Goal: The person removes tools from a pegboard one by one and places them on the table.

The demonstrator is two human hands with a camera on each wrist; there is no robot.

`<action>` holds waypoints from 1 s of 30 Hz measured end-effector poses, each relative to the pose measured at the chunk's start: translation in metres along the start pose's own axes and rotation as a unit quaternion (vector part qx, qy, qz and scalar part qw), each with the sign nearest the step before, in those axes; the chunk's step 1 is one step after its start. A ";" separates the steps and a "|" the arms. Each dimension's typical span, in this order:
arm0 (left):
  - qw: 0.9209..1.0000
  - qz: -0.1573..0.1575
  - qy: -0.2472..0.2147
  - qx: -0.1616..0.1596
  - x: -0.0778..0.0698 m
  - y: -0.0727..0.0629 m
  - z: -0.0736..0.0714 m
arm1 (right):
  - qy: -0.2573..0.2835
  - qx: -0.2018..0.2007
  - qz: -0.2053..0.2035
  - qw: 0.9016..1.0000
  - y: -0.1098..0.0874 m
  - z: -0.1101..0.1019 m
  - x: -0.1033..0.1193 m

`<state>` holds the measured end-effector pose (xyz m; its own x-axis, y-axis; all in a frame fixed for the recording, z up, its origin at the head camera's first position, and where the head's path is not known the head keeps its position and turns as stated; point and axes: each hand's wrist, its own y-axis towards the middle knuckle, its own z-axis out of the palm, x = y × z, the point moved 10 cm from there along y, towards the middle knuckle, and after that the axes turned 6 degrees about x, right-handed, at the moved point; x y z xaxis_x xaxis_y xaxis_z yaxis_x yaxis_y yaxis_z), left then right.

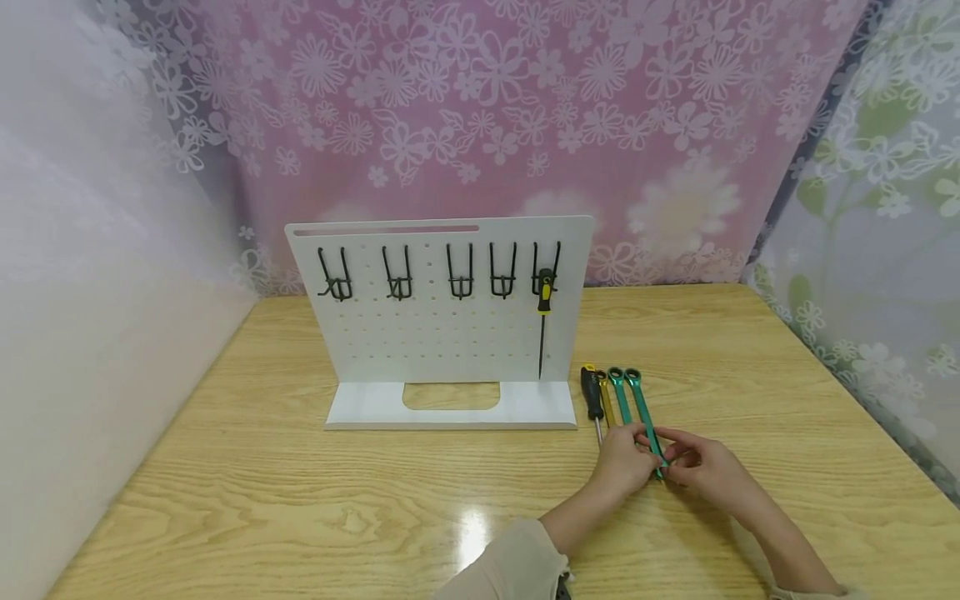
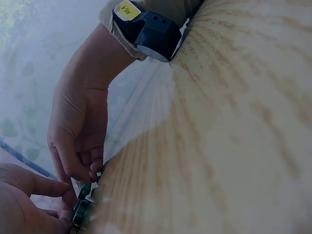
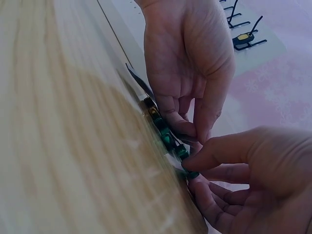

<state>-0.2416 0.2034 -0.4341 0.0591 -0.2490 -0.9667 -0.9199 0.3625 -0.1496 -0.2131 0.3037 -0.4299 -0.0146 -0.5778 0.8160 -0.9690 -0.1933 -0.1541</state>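
Note:
Both hands meet over the lower end of the rightmost green ratchet wrench (image 1: pixel 642 408), which slants on the table. My left hand (image 1: pixel 626 458) holds it from the left with thumb and bent fingers. From the right, my right hand (image 1: pixel 708 473) pinches its lower end; the right thumb (image 3: pixel 197 158) shows on the green metal in the right wrist view. Fingers partly hide the grip. Just left lie a second green ratchet wrench (image 1: pixel 621 393), a gold wrench (image 1: pixel 606 400) and a black-handled screwdriver (image 1: pixel 592 393), their lower parts covered by the left hand.
A white pegboard stand (image 1: pixel 450 342) stands left of the tools, with several black hooks (image 1: pixel 461 279) along its upper part. On its rightmost hook hangs a yellow-and-black screwdriver (image 1: pixel 544 296). Flowered curtains (image 1: pixel 480 108) close off the back and right of the wooden table (image 1: pixel 315 508).

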 end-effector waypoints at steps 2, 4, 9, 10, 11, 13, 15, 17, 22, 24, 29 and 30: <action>1.000 0.002 0.000 0.002 0.000 0.000 0.000 | -0.009 -0.002 0.000 1.000 0.001 0.000 0.000; 1.000 0.004 0.000 0.003 0.000 -0.001 0.000 | -0.019 -0.004 -0.002 1.000 0.001 -0.001 0.000; 1.000 0.010 0.000 0.006 -0.001 -0.001 0.000 | -0.030 -0.008 -0.001 1.000 0.001 -0.001 0.000; 1.000 0.010 0.000 0.007 -0.002 -0.001 0.000 | -0.030 -0.007 0.001 1.000 0.001 -0.001 0.001; 1.000 0.010 0.000 0.008 -0.001 -0.001 0.000 | -0.029 -0.006 0.002 1.000 0.001 -0.001 0.001; 1.000 0.010 -0.001 0.008 -0.002 -0.001 0.000 | -0.029 -0.006 0.006 1.000 0.000 -0.001 0.001; 1.000 0.007 -0.008 0.008 -0.001 0.000 0.000 | -0.032 -0.007 0.007 0.999 0.000 -0.001 0.002; 1.000 0.003 -0.017 0.008 0.000 0.001 0.001 | -0.038 -0.010 0.007 0.999 0.000 -0.002 0.003; 0.999 -0.012 -0.028 0.010 0.002 0.001 0.000 | -0.054 -0.031 -0.006 0.998 -0.002 -0.006 0.007; 0.999 -0.019 -0.027 0.012 0.002 0.001 -0.001 | -0.053 -0.041 -0.011 0.998 -0.003 -0.008 0.009; 0.997 -0.023 -0.064 0.028 -0.003 0.002 -0.001 | -0.044 -0.069 -0.013 0.997 -0.006 -0.015 0.008; 0.997 -0.020 -0.068 0.033 -0.005 0.002 -0.002 | -0.042 -0.074 -0.012 0.996 -0.006 -0.016 0.008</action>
<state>-0.2450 0.2037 -0.4293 0.1511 -0.1416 -0.9783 -0.8886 0.4141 -0.1971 -0.2111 0.3136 -0.4135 0.0238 -0.6402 0.7678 -0.9947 -0.0918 -0.0457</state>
